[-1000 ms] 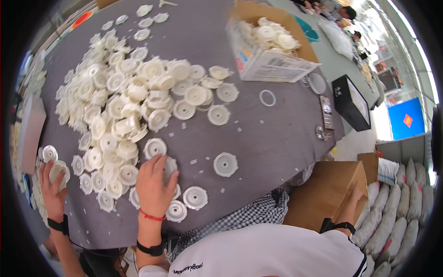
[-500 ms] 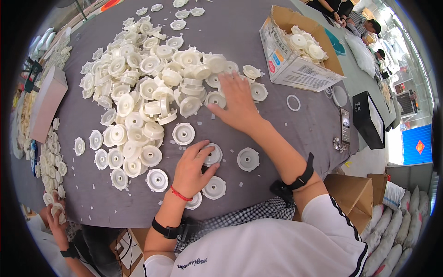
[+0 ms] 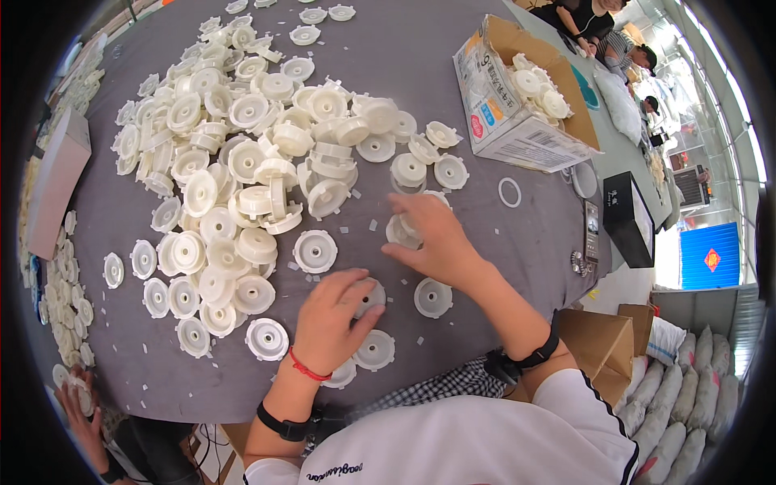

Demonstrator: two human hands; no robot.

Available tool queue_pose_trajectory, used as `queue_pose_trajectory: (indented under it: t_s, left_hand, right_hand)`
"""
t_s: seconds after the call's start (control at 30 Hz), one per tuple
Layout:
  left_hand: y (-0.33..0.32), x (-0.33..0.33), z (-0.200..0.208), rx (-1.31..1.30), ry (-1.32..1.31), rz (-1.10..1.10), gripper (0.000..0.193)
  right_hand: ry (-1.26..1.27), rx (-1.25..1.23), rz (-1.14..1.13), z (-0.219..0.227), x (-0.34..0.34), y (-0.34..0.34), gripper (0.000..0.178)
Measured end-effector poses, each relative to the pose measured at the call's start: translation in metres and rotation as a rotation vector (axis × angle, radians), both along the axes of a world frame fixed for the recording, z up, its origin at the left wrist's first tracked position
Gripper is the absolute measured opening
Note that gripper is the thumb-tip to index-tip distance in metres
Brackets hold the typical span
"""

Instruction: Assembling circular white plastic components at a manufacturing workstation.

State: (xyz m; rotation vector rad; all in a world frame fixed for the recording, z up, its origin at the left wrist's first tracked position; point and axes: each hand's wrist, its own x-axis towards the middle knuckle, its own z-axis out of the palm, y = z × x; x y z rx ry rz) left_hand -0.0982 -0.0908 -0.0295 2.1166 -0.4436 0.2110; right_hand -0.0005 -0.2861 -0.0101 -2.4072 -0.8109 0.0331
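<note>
My left hand rests low over the table, fingers spread and loosely curved. Between its thumb and fingertips lies a round white plastic cap-like part, partly covered by the hand. My right hand is curled round another white plastic part on the table, thumb on its near side, fingers across its far side. Similar flat parts lie near: a single one to the right, one farther off, and one by my left wrist. A large heap of these parts spreads beyond my hands.
A cardboard box with more white parts stands at the far right. Beside it are a white ring, a black box and a phone. Another person's hand works at the lower left. Small scraps dot the grey cloth.
My right hand has drawn back from the heap's right edge toward me, and a white part now sits under its fingers. My left hand stays by its part. The whole view has shifted slightly.
</note>
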Motion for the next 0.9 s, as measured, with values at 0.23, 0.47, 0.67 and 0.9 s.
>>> queue_pose_trajectory:
  t_s: [0.23, 0.47, 0.67, 0.9]
  left_hand:
    - [0.010, 0.011, -0.008, 0.352, -0.087, 0.460, 0.029]
    - [0.009, 0.007, -0.011, 0.129, 0.035, 0.360, 0.022]
    - [-0.011, -0.015, 0.023, 0.014, -0.031, 0.264, 0.014]
    - [-0.033, -0.030, 0.018, -1.649, 0.931, -0.010, 0.050]
  right_hand:
    - [1.305, 1.443, -0.333, 0.009, -0.014, -0.017, 0.043]
    - [1.489, 1.611, -0.150, 0.000, -0.038, -0.030, 0.043]
    - [1.404, 1.597, -0.055, 0.004, -0.058, -0.037, 0.046]
    - [1.314, 1.568, 0.094, -0.002, -0.075, -0.047, 0.055]
